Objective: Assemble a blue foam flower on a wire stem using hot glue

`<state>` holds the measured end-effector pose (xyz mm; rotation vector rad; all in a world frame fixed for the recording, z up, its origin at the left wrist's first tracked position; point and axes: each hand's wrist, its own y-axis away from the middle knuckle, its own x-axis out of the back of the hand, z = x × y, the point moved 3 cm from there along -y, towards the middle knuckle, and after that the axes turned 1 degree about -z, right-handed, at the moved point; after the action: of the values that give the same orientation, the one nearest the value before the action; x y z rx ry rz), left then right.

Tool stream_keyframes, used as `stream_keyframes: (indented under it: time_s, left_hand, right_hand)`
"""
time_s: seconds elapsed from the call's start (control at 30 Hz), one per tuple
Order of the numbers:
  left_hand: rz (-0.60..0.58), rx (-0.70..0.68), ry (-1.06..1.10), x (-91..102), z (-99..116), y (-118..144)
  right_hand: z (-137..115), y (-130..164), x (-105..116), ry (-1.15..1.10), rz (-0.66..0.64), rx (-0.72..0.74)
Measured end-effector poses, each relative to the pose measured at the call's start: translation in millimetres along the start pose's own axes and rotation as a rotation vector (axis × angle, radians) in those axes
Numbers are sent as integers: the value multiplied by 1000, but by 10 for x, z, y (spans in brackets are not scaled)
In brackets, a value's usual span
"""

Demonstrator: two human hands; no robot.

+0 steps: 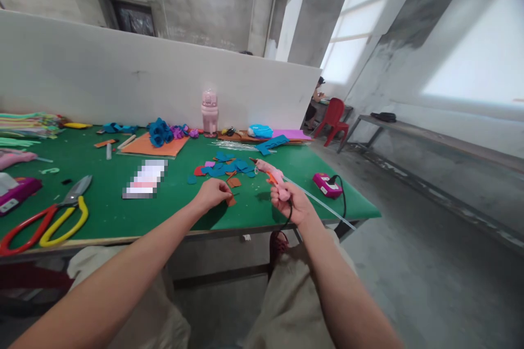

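Note:
My right hand (295,204) grips a pink hot-glue gun (272,175) by its handle, nozzle pointing left and away, a clear glue stick (323,204) trailing from its back. My left hand (213,194) pinches a small orange-brown felt piece (231,201) just above the green table (123,215) near its front edge. A few centimetres beyond both hands lies a scatter of blue felt cut-outs (229,167) with some orange and red scraps.
Red-and-yellow shears (53,217) lie at front left. A pink power block (326,184) with black cord sits right. Farther back: orange felt sheet (153,145), blue felt flowers (160,132), pink bottle (209,112), white partition (123,76). A red chair (336,120) stands beyond.

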<state>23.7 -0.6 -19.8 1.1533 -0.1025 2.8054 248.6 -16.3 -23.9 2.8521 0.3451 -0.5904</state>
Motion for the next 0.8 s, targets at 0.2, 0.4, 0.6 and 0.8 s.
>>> stream_keyframes:
  time_s: [0.2,0.4,0.6,0.8]
  left_hand:
    - [16,13,-112,29,23,7]
    - [-14,-20,-228,33,59,7]
    - [-37,-17,-261,40,82,15]
    - [-47,-4,-268,31,77,15]
  right_hand:
    - [-44,74,-124,29,-30,71]
    - [-195,330,-257,557,-176,158]
    - [-127,355,-351,927,-175,150]
    - [-124,354,-456,1044,-182,218]
